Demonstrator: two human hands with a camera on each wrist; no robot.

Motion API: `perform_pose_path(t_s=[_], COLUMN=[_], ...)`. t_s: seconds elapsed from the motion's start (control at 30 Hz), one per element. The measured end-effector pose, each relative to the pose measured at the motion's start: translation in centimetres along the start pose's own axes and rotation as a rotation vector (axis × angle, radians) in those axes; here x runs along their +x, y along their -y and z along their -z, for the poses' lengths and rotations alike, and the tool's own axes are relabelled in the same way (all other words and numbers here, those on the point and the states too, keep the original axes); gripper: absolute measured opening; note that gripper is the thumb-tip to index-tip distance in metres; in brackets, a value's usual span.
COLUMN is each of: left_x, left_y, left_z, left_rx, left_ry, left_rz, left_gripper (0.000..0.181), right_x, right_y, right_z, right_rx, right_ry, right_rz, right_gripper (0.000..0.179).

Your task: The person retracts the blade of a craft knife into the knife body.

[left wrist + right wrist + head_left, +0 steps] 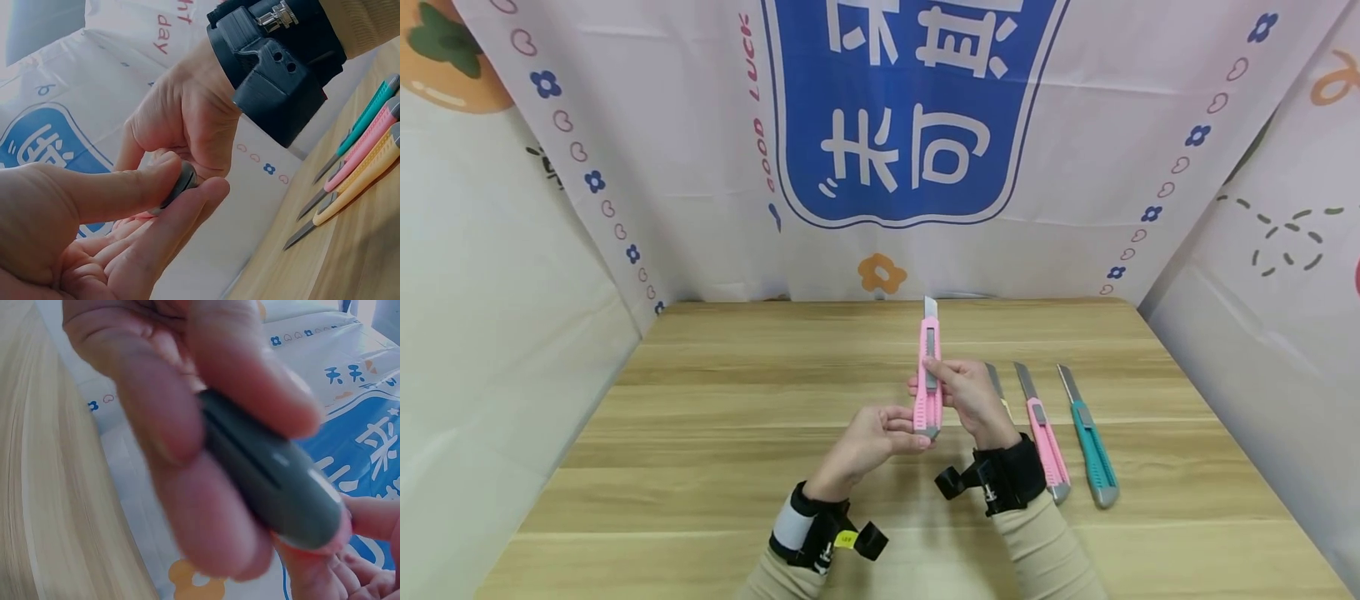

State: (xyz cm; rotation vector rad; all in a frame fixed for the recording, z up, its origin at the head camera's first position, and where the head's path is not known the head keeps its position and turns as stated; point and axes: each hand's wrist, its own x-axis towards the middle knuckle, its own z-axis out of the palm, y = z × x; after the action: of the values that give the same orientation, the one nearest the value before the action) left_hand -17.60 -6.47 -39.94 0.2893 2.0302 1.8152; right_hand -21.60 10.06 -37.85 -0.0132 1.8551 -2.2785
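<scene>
A pink utility knife (928, 408) stands nearly upright in front of me, its blade (930, 307) out at the top. Its lower end is pinched between the thumb and fingers of my left hand (867, 442). Higher up, my right hand (976, 402) grips the body, thumb beside the grey slider. In the left wrist view the knife's grey end cap (181, 186) shows between thumb and fingers. Right of my right hand lie a second pink utility knife (1047, 442), a teal one (1096, 457) and a yellow one (365, 175), mostly hidden by that hand in the head view.
The wooden table (700, 433) carries the three lying knives, blades out and pointing to the back. A printed white cloth (700, 167) hangs along the far edge, and white sheets (497, 317) enclose both sides. Each wrist wears a black camera strap (1011, 475).
</scene>
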Motion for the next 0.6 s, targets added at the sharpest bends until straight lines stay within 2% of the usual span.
perform_pose_path(t_s=[0.27, 0.6], left_x=[0.00, -0.07], left_y=[0.16, -0.05], left_z=[-0.35, -0.41], left_rx=[0.014, 0.007], left_ry=[-0.018, -0.034], left_rz=[-0.004, -0.025], left_gripper=[0.035, 0.038], right_x=[-0.03, -0.26], right_y=[-0.73, -0.28], right_z=[0.23, 0.05], right_rx=[-0.008, -0.034], right_ry=[0.000, 0.013], right_rz=[-0.012, -0.009], right_gripper=[0.049, 0.055])
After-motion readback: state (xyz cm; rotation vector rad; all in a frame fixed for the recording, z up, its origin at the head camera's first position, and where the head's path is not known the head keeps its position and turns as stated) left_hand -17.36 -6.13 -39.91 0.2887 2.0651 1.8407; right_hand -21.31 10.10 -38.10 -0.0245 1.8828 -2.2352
